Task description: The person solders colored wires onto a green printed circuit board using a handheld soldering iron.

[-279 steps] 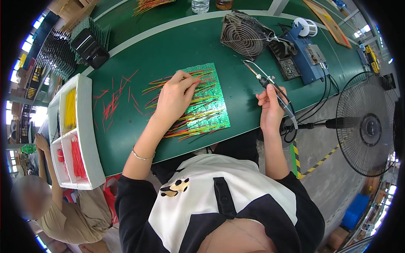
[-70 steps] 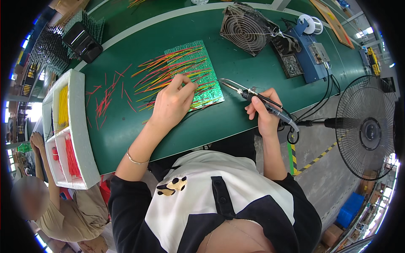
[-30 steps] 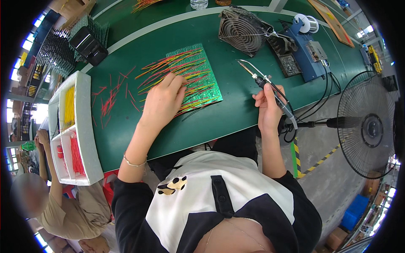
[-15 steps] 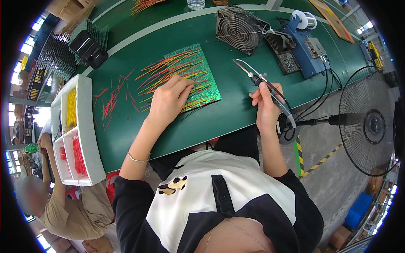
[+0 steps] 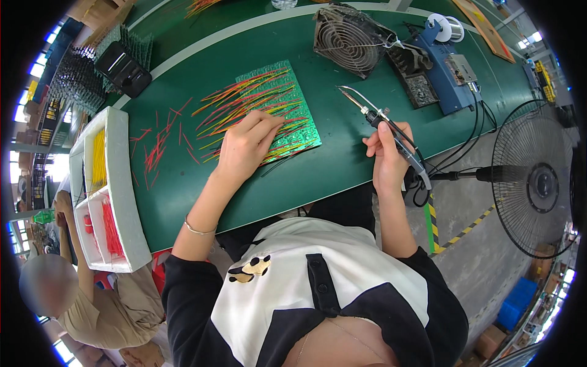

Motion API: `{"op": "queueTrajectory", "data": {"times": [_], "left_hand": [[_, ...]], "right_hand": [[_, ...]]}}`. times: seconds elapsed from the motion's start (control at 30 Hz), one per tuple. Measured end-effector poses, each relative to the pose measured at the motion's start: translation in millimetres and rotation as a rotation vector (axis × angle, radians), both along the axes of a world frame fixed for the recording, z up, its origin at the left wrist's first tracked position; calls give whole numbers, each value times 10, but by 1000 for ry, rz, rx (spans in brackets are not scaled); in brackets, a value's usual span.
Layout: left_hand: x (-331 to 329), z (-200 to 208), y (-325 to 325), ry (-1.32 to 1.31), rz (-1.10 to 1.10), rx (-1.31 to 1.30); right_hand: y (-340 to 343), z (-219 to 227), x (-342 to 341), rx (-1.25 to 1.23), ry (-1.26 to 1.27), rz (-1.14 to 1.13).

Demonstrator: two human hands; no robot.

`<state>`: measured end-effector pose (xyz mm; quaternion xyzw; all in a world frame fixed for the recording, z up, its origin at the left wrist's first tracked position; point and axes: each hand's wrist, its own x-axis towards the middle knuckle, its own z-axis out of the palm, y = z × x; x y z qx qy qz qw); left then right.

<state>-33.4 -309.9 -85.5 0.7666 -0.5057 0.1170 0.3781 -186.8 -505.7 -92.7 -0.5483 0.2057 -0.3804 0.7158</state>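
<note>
Green and finely patterned, the circuit board panel (image 5: 302,107) lies on the dark green worktop (image 5: 177,196), midway between its near edge and the grey rail, and I see it slightly turned. Red, yellow and black wires (image 5: 229,95) lie across it in rows, thin and springy, their loose ends fanning past its left side. My left hand (image 5: 244,144) is down over them, fingers curled, thumb and forefinger nearly meeting; whether they pinch a wire, I can't tell, and the lower left of the panel is lost behind that hand. Over on the right, the right hand (image 5: 389,156) is closed round a soldering iron (image 5: 411,160), its slim metal tip pointing up and left, well clear of the panel. A thin curved tube runs alongside that tip.

Loose red wires (image 5: 158,150) scatter toward the left end of the worktop, just beside a white foam tray (image 5: 124,189) with straight yellow and red wires in its compartments. By the far rail sits a grimy square fan (image 5: 345,46) with a ringed wire guard. Beyond it, a clear container (image 5: 284,3) is cut off by the frame.
</note>
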Motion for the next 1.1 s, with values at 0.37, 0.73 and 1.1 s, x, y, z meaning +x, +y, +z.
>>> {"op": "queueTrajectory", "data": {"times": [0.37, 0.73, 1.1], "left_hand": [[-4, -56, 12, 23, 13, -1], [20, -109, -4, -21, 3, -86], [5, -104, -1, -41, 4, -78]], "right_hand": [[-6, -12, 0, 23, -4, 5], [2, -17, -34, 10, -26, 71], [13, -10, -54, -41, 27, 114]]}}
